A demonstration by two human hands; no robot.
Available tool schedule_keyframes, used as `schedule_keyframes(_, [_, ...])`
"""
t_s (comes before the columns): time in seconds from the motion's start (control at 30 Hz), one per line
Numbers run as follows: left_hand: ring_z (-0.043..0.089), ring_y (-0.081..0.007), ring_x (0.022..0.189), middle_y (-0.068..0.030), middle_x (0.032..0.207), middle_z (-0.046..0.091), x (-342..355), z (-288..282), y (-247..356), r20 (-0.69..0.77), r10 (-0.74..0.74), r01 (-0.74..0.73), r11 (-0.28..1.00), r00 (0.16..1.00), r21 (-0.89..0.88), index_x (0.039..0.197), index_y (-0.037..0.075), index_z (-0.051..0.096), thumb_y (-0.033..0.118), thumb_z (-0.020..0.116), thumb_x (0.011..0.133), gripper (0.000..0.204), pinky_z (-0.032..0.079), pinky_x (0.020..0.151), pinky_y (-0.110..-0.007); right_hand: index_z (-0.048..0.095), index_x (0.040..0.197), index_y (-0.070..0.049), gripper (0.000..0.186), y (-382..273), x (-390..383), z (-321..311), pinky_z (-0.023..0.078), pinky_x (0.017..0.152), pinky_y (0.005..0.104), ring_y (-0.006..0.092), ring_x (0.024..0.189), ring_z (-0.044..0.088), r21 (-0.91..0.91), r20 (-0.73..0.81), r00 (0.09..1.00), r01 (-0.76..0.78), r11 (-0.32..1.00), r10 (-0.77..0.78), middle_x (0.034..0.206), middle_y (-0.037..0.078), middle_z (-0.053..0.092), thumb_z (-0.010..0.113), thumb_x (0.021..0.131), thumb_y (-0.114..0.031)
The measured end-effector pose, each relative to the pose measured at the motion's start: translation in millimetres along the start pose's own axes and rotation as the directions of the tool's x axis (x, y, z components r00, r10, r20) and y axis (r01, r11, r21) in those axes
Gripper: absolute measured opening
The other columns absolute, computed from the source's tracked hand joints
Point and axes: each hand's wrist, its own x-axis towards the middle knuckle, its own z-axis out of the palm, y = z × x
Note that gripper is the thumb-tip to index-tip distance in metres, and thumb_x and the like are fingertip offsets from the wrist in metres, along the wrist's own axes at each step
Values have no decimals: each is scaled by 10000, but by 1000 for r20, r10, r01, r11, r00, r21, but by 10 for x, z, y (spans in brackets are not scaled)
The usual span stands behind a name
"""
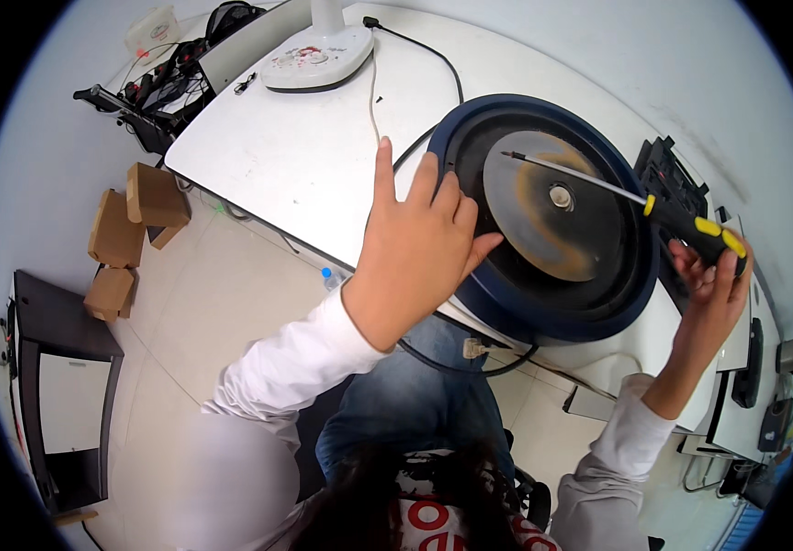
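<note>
A round dark-blue appliance base (543,326) lies on the white table, its black inside facing up. Within it sits a grey metal disc (520,197) with brownish heat stains and a small pale hub at the centre. My right hand (713,280) grips a screwdriver (695,225) by its black-and-yellow handle at the right side. The shaft reaches left over the disc, tip near its upper left edge. My left hand (424,234) is spread over the appliance's left rim, thumb toward the inside; whether it presses on the rim I cannot tell.
A white stand base (318,60) stands at the table's far left, with a black cable (433,55) beside it. A black tool case (672,174) lies open behind the appliance at right. Cardboard boxes (116,230) and a bottle with a blue cap (330,278) are below the table.
</note>
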Motion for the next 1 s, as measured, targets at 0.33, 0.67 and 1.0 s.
schedule_keyframes(0.33, [489,-287,1137,-196,930,620,232,-181,-278,276,353,-318,934,894,-162,991,-93,627,692,643,498,926,241,1085,-583,484,1244,-15,440,-79,951,329,546,805,231,210,868,688,-159,311,949,100,982,-46,1005,169,621,454,977,-363])
schedule_keyframes(0.67, [607,-252,1003,-178,887,680,128,79,-250,70,375,-381,919,924,100,832,-23,681,35,594,737,142,453,968,-432,475,1213,-17,414,-96,1231,667,607,676,302,222,811,682,-52,562,824,121,991,-71,1006,161,627,504,950,-336])
schedule_keyframes(1.0, [626,-242,957,-221,904,679,137,78,-237,98,434,-445,877,896,182,784,-26,673,41,616,771,88,493,883,-343,534,1094,-8,353,-105,1267,899,619,568,312,169,686,662,99,593,789,127,987,-161,873,132,647,559,940,-325])
